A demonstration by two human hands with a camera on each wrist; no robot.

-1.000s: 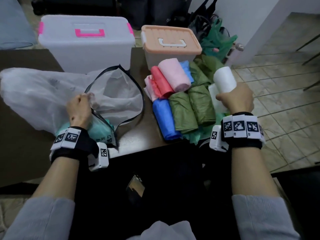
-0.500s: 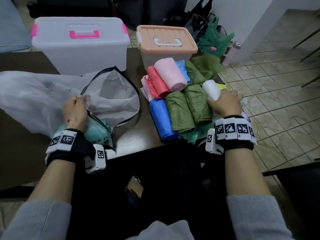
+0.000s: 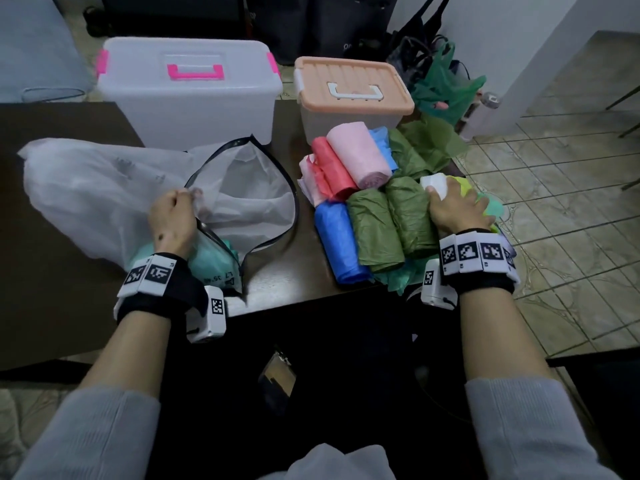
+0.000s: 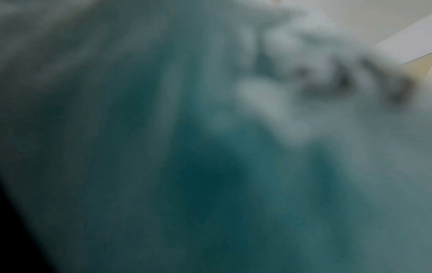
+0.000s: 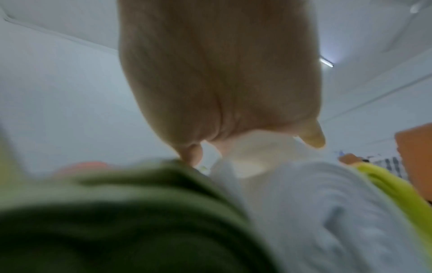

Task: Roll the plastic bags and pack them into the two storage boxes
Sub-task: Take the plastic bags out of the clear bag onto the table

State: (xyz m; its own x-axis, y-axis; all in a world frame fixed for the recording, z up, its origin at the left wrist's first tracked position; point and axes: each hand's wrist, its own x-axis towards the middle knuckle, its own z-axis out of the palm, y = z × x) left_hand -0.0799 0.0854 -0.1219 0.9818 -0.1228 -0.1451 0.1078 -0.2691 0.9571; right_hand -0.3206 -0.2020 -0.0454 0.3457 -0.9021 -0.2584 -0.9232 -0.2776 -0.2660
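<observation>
The left wrist view is all teal blur; the right hand (image 3: pixel 457 206) hides most of the white roll (image 3: pixel 434 183).

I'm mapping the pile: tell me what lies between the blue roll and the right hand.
In the head view, two olive-green rolls lie side by side between the blue roll and the right hand.

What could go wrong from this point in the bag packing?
The white roll under the right hand sits at the table's right edge, so it may slip to the floor. Both storage boxes have their lids on. The left hand grips the clear bag, leaving none free.
</observation>
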